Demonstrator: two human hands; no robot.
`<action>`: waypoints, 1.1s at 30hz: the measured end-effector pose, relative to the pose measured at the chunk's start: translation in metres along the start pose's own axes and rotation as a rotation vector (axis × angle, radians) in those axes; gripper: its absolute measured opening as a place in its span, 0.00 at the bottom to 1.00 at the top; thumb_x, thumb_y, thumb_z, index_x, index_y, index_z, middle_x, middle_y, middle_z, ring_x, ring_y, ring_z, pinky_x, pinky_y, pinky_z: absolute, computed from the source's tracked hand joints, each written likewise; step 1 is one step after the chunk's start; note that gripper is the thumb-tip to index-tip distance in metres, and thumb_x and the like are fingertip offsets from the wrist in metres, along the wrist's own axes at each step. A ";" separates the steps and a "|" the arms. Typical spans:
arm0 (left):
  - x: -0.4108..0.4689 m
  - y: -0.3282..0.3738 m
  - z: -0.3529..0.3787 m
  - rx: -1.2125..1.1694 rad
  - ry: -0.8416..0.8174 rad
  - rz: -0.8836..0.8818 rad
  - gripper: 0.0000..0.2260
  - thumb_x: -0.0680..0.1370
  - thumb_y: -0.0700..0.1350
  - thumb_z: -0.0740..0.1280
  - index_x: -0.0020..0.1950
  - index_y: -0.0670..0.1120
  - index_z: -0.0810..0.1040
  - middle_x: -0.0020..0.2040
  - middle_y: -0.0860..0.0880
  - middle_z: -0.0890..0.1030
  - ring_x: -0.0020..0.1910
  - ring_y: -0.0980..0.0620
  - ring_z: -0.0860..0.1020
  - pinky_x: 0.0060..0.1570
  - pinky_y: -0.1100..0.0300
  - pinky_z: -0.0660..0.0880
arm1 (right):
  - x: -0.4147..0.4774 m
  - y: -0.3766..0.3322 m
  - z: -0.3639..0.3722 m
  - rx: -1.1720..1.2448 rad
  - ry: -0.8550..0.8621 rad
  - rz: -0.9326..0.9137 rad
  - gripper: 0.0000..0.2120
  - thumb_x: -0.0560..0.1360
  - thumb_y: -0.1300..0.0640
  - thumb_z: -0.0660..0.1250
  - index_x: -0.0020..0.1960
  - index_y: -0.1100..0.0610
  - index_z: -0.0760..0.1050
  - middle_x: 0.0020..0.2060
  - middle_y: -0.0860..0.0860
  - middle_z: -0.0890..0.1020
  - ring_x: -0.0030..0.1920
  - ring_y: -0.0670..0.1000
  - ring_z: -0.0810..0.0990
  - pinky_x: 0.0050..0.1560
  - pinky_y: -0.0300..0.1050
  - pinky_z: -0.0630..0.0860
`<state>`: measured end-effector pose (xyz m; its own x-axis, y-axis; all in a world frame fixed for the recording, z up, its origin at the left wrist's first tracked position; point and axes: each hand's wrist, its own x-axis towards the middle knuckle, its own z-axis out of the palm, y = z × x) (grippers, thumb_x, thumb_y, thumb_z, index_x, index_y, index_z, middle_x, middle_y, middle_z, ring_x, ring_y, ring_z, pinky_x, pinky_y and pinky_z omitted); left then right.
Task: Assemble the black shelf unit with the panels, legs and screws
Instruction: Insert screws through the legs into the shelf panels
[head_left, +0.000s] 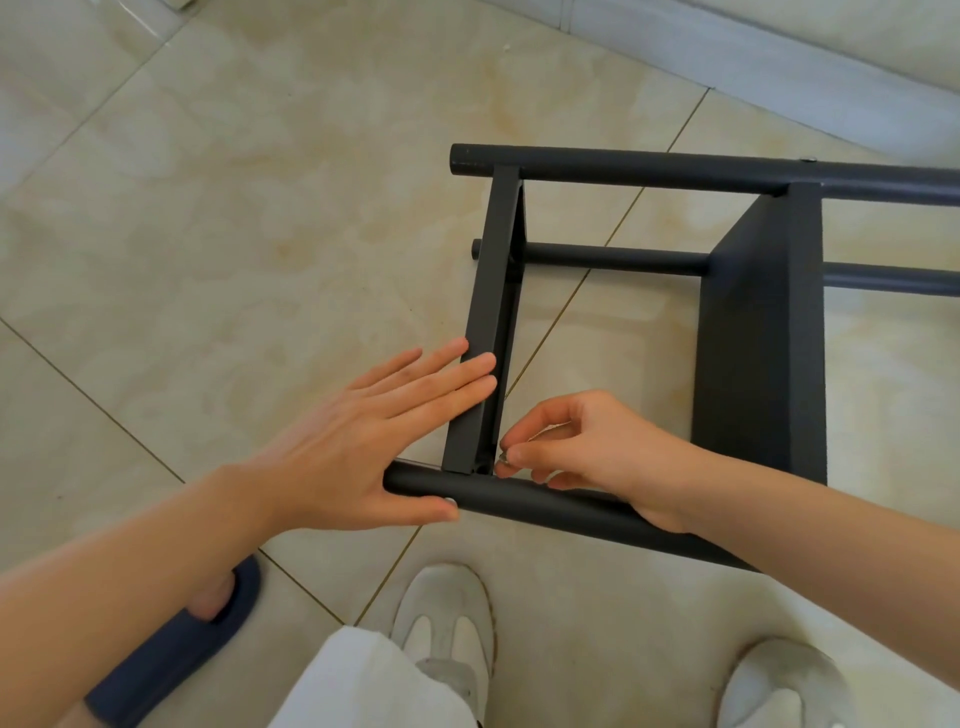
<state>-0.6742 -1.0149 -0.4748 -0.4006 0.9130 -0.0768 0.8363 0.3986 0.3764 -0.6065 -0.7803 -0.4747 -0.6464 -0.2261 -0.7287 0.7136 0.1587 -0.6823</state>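
Shelf unit (758, 332) was found lying on its side on the tiled floor (208, 208), partly assembled and extending to the right of both hands. The right hand (597, 447) was held with its wrist across the near leg (545, 504). Its grip was closed, with thumb and curled fingertips pinched together on a silver fastener (503, 458). That fastener was located at the tips of the grip, in the inside corner where the end panel (485, 322) met the near leg. Whether it was seated in a hole could not be determined.

The left hand (353, 447) was placed just left of the right grip, its own grip spread apart with fingers straight. Its fingertips were laid flat on the outer face of the end panel and its thumb was laid along the near leg. A screw head (451, 501) was noted in the near leg, at the thumb tip.

Beyond both grips, the end panel was seen running away to the far leg (649, 169), with a middle leg (618, 258) visible behind it. A second panel (763, 395) was recorded well to the right of the right grip, standing on edge between the legs. Below the grips, white sneakers (447, 618) and a dark blue slipper (171, 660) worn on a bare foot were observed on the floor.
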 end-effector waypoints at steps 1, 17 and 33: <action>0.000 -0.001 0.001 -0.017 0.006 0.005 0.40 0.77 0.66 0.64 0.81 0.46 0.55 0.82 0.50 0.53 0.81 0.48 0.50 0.79 0.50 0.51 | 0.001 -0.001 -0.001 -0.011 -0.012 0.000 0.04 0.76 0.56 0.71 0.50 0.53 0.82 0.41 0.46 0.87 0.47 0.47 0.84 0.51 0.40 0.81; 0.002 -0.003 0.006 -0.109 0.060 0.021 0.40 0.76 0.62 0.69 0.79 0.42 0.61 0.81 0.46 0.60 0.80 0.45 0.55 0.78 0.48 0.57 | 0.031 -0.011 0.001 -0.135 -0.099 -0.054 0.02 0.76 0.55 0.71 0.45 0.51 0.83 0.40 0.44 0.87 0.39 0.40 0.82 0.48 0.38 0.79; 0.003 -0.002 0.007 -0.127 0.073 0.018 0.38 0.76 0.61 0.69 0.78 0.41 0.62 0.80 0.46 0.61 0.80 0.45 0.55 0.77 0.55 0.58 | 0.036 -0.010 0.004 -0.090 -0.188 -0.073 0.03 0.75 0.59 0.72 0.46 0.57 0.85 0.39 0.49 0.86 0.42 0.46 0.80 0.56 0.47 0.79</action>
<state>-0.6746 -1.0122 -0.4828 -0.4162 0.9093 -0.0036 0.7911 0.3641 0.4916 -0.6355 -0.7940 -0.4938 -0.6275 -0.4144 -0.6592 0.6344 0.2188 -0.7414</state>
